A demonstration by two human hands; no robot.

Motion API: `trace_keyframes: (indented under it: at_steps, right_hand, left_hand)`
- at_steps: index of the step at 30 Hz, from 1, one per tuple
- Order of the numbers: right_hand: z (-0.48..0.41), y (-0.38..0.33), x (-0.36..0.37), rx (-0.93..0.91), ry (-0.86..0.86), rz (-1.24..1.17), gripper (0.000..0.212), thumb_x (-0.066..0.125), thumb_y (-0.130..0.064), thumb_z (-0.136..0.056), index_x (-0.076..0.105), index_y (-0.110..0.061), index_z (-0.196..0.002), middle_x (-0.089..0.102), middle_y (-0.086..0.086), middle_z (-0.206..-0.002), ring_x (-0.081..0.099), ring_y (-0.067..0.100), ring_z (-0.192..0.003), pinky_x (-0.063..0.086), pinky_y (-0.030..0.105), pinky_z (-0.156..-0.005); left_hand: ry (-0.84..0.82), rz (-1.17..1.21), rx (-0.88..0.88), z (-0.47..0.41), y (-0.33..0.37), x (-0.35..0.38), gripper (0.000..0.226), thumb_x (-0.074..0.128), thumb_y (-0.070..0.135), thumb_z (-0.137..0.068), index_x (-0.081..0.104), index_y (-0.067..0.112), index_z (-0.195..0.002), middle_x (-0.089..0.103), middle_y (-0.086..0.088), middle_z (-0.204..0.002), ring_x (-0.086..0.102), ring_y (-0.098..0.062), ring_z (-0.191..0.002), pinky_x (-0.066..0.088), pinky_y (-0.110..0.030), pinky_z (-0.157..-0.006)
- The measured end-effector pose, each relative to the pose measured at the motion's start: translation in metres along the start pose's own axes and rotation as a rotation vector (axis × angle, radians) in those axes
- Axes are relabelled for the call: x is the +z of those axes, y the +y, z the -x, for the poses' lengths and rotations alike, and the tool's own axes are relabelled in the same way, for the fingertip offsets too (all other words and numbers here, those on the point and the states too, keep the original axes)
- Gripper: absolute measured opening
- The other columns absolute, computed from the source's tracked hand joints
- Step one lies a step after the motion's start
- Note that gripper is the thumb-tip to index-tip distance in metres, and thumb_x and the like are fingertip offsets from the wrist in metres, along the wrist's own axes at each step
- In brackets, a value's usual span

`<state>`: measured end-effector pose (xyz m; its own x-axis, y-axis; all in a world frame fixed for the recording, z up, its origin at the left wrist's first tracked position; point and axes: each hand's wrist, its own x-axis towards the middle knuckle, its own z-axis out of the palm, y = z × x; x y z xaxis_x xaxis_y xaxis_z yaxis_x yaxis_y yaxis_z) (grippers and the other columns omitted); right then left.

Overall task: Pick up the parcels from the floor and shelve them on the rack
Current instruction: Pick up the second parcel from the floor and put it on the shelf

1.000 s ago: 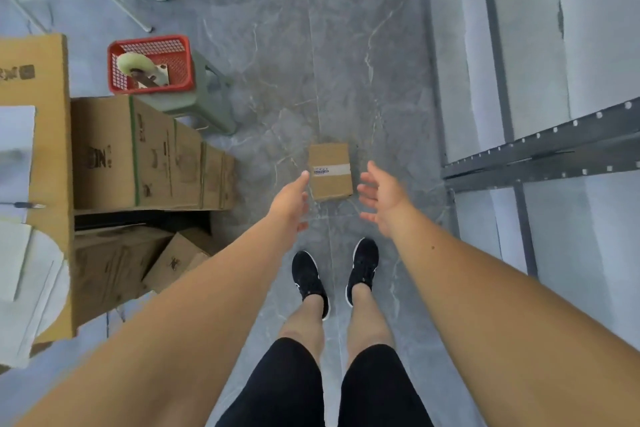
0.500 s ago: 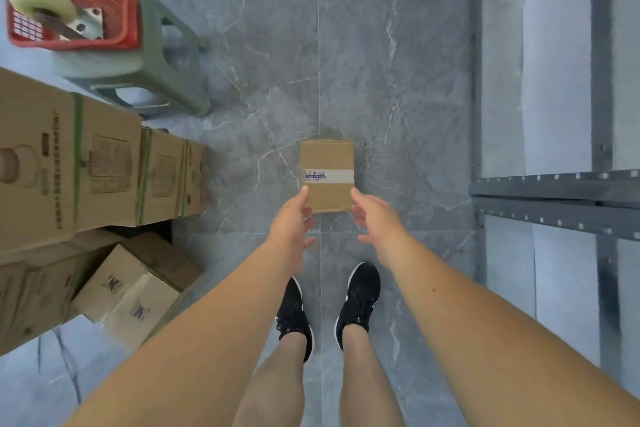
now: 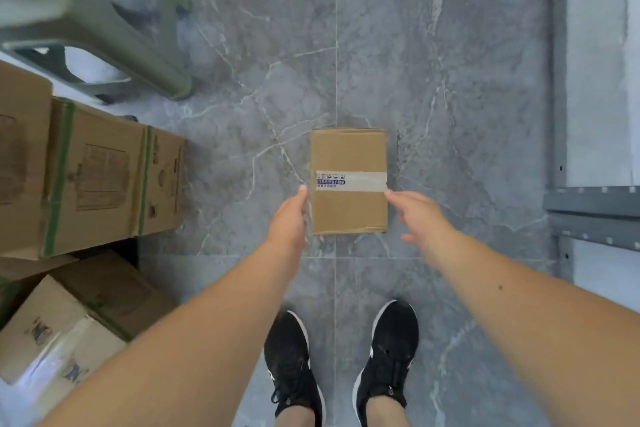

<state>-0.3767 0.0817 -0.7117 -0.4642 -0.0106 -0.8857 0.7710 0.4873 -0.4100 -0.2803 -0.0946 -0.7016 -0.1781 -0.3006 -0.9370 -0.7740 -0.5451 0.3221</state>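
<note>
Head view looked straight down at the gray floor, the biggest thing in the frame. A gray metal rack ran down the right edge. Big brown boxes sat stacked at the left, and a green stool stood in the upper left. One small parcel lay flat on the floor in the middle of the frame, just ahead of two black shoes.

What could have gone wrong? I think the parcel could have slipped. It lay flat, so there was no gap under it for fingers. If the hands only pressed on its thin sides, it might have slid out and dropped. The sealing tape across its top looked smooth too, so a thumb placed there might have slid. The rack beam also stuck out at the right, and a quick lift could have bumped an arm on it.

Left hand was open, with its fingertips right at the parcel's left edge, maybe just touching. Right hand was open too, fingers spread, with one fingertip at the parcel's right edge. Neither grip had closed, so both held nothing.
</note>
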Motion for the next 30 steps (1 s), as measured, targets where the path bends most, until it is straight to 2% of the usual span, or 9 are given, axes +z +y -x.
trace_keyframes:
  at_steps: [4,6,9,12,15,18,22,25,30]
  right_hand:
    - [-0.048,0.014,0.011,-0.014,0.006,-0.006,0.049,0.066,-0.037,-0.100,0.058,-0.013,-0.142,0.059,0.006,-0.142,0.053,0.018,-0.118,0.040,0.038,-0.105]
    - [-0.066,0.019,0.015,-0.012,0.015,-0.014,0.054,0.066,-0.037,-0.100,0.053,-0.012,-0.146,0.060,0.005,-0.142,0.057,0.019,-0.123,0.044,0.037,-0.105]
    - [-0.089,0.024,0.017,-0.039,-0.009,-0.081,0.023,0.065,-0.027,-0.102,0.056,-0.021,-0.123,0.061,-0.014,-0.092,0.058,-0.007,-0.070,0.047,0.017,-0.061]
    - [-0.108,0.029,0.022,-0.060,-0.026,-0.086,0.004,0.064,-0.021,-0.102,0.060,-0.024,-0.103,0.060,-0.014,-0.085,0.060,-0.012,-0.049,0.045,0.013,-0.042]
    - [-0.121,0.034,0.025,-0.071,-0.063,-0.104,0.006,0.065,-0.025,-0.102,0.066,-0.026,-0.096,0.070,-0.011,-0.092,0.067,-0.007,-0.062,0.049,0.019,-0.055]
    - [-0.126,0.035,0.027,-0.077,-0.076,-0.148,0.009,0.067,-0.024,-0.101,0.068,-0.026,-0.092,0.075,-0.012,-0.084,0.072,-0.002,-0.056,0.052,0.016,-0.049]
    - [-0.119,0.029,0.031,-0.054,-0.104,-0.163,0.022,0.071,-0.032,-0.097,0.071,-0.022,-0.117,0.079,-0.004,-0.101,0.076,0.011,-0.080,0.055,0.023,-0.058]
    - [-0.108,0.022,0.029,-0.042,-0.111,-0.146,0.027,0.073,-0.037,-0.095,0.069,-0.025,-0.118,0.077,-0.004,-0.106,0.073,0.012,-0.085,0.051,0.025,-0.061]
    - [-0.078,0.003,0.021,-0.050,-0.110,-0.131,0.034,0.073,-0.035,-0.095,0.067,-0.020,-0.125,0.076,0.002,-0.112,0.073,0.018,-0.093,0.053,0.028,-0.067]
  left_hand:
    - [0.011,-0.022,0.060,-0.041,-0.004,0.006,0.060,0.049,0.055,-0.109,0.048,0.022,-0.160,0.049,-0.003,-0.165,0.047,-0.024,-0.150,0.037,-0.044,-0.121]
    - [0.006,-0.023,0.088,-0.058,-0.005,0.011,0.061,0.050,0.055,-0.109,0.045,0.023,-0.161,0.048,-0.002,-0.166,0.051,-0.020,-0.141,0.039,-0.041,-0.115]
    - [0.003,-0.016,0.112,-0.081,-0.005,0.021,0.062,0.051,0.054,-0.109,0.043,0.024,-0.162,0.049,-0.001,-0.163,0.051,-0.017,-0.123,0.039,-0.038,-0.103]
    - [0.023,-0.009,0.150,-0.102,-0.007,0.026,0.066,0.052,0.054,-0.108,0.035,0.029,-0.167,0.047,-0.002,-0.166,0.052,-0.025,-0.142,0.041,-0.048,-0.121]
    - [0.019,-0.001,0.180,-0.115,-0.007,0.029,0.066,0.052,0.053,-0.108,0.034,0.030,-0.167,0.052,-0.002,-0.164,0.053,-0.027,-0.146,0.038,-0.053,-0.125]
    - [0.012,0.014,0.179,-0.119,-0.004,0.031,0.058,0.052,0.054,-0.108,0.042,0.033,-0.162,0.060,0.001,-0.154,0.057,-0.025,-0.140,0.040,-0.053,-0.124]
    - [0.026,0.003,0.191,-0.113,0.000,0.035,0.052,0.053,0.053,-0.108,0.049,0.034,-0.156,0.062,0.003,-0.150,0.057,-0.025,-0.138,0.041,-0.052,-0.123]
    - [0.034,0.018,0.186,-0.101,0.003,0.036,0.047,0.055,0.054,-0.107,0.053,0.035,-0.150,0.063,0.006,-0.135,0.058,-0.025,-0.135,0.041,-0.052,-0.122]
    - [0.008,0.045,0.197,-0.064,0.018,0.030,0.035,0.055,0.053,-0.107,0.055,0.036,-0.138,0.064,0.003,-0.145,0.060,-0.025,-0.135,0.042,-0.052,-0.122]
